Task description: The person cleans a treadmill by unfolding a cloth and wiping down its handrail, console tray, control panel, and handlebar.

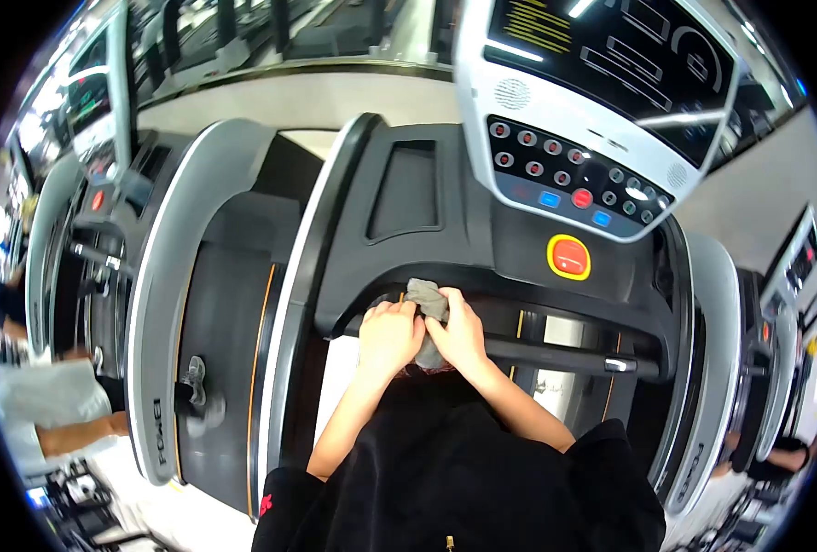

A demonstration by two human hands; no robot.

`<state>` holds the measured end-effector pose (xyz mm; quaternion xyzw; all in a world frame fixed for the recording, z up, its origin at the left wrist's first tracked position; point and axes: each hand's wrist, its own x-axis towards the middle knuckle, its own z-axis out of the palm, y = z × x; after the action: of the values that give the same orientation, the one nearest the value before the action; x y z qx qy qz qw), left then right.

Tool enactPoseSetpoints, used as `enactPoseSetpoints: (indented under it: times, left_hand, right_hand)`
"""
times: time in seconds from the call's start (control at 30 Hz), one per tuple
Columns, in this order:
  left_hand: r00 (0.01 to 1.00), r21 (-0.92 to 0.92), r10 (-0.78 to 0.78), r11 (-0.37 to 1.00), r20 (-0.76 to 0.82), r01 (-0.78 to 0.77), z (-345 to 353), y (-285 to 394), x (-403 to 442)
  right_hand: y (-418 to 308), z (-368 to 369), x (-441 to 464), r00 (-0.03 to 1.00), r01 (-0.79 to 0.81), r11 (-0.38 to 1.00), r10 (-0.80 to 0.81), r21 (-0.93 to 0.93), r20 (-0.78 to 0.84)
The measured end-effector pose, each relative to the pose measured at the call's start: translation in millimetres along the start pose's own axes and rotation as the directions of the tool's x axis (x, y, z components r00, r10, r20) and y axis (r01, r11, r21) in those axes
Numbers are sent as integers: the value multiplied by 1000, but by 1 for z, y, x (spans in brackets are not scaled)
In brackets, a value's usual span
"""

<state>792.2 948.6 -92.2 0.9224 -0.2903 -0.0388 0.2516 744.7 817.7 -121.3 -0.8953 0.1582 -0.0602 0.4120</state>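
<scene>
A crumpled grey cloth (426, 299) is bunched between my two hands, in front of the treadmill's black handlebar area. My left hand (391, 337) is closed on the cloth's left side. From the right, my right hand (460, 333) grips the same cloth, its fingers close to those of my left hand. Part of the cloth hangs below the hands. Just beyond them is the black treadmill console tray (404, 193), with a red stop button ringed in yellow (569, 257) to the right.
The treadmill's display panel (611, 74) with its buttons rises at the upper right. A black handlebar (556, 357) runs right of my hands. Another treadmill (233, 331) stands at the left, with a person in a light shirt (54, 405) beside it. More treadmills line the right.
</scene>
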Motion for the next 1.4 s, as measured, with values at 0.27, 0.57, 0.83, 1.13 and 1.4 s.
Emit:
enactPoseSetpoints:
  times: [0.27,0.57,0.83,1.13,1.4]
  left_hand:
    - [947,2,-166,985,-276,173,-10,-19,-22]
    - [971,-71,174,984,165,-164,58,29,25]
    - [863,-157,348,937,366,-311,93,79,41]
    - [964,-44,153,988,217,-147,52,31,18]
    - [993,0,-67,998,-97,67,-2,-10,-21]
  right_hand:
    - [-40,23,9,886,436,899,-434,-25,-159]
    - [42,-24,-13,924,77,997,-67,11,-375]
    - [71,-62,-42,819,-67,995,96,72,-566]
    - [41,-22,-18,945,138,983,-93,124,-314]
    - [-13,17,5,920,388,893,-363,229,-146]
